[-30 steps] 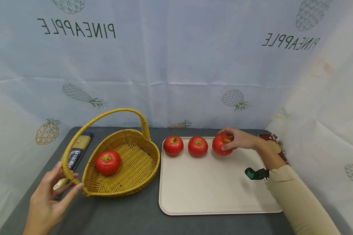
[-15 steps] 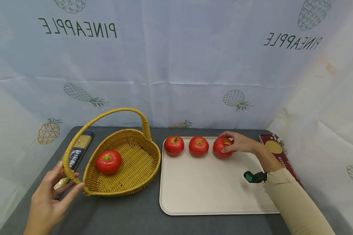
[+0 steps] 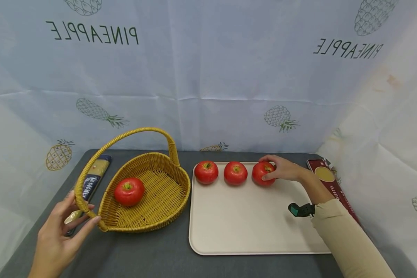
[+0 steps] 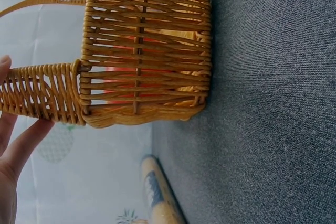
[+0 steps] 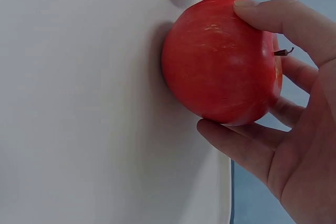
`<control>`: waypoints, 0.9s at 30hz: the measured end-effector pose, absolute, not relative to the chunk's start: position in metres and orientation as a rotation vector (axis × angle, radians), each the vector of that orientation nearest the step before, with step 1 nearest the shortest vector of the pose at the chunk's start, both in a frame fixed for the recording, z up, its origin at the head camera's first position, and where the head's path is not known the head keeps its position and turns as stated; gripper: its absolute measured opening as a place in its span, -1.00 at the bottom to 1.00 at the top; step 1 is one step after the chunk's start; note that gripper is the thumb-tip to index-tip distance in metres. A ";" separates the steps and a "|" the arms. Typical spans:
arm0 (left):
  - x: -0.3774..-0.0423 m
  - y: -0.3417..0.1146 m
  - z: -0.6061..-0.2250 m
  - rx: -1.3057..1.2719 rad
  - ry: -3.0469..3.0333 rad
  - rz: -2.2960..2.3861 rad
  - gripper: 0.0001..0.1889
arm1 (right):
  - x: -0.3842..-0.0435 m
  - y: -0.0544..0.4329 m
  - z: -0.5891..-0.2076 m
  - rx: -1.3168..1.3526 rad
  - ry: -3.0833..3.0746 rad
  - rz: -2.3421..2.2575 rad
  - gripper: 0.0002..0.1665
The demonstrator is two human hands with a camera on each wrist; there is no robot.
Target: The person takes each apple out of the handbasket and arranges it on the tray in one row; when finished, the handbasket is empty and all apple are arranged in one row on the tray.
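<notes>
My left hand grips the lower left end of the arched handle of a yellow wicker basket, thumb on one side and fingers on the other. One red apple lies inside the basket, on its left. At the back of a cream tray, my right hand holds the rightmost apple between thumb and fingers, its stem towards the palm in the right wrist view. Two more apples, a middle one and a left one, sit in line with it along the tray's back edge.
Behind the left hand lies a pasta packet with a blue label. A dark red packet is at the right, partly behind the right arm. A pineapple-print cloth hangs behind the dark grey table.
The whole view has shifted very slightly, and the right forearm has moved a little to the left. Both hands keep their holds on the basket handle and the apple.
</notes>
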State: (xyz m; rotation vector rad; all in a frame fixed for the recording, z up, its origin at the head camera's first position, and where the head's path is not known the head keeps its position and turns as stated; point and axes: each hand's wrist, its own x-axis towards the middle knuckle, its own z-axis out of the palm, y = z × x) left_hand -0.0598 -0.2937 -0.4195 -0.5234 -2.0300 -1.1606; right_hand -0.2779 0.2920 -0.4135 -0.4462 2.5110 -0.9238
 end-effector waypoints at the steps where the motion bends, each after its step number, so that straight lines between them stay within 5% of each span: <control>1: -0.060 -0.294 -0.420 -0.522 -2.031 -1.159 -0.05 | -0.278 0.292 -0.413 -0.443 2.509 -0.924 -0.15; 27: -0.060 -0.293 -0.419 -0.514 -2.030 -1.149 -0.03 | -0.278 0.290 -0.409 -0.411 2.474 -0.910 -0.10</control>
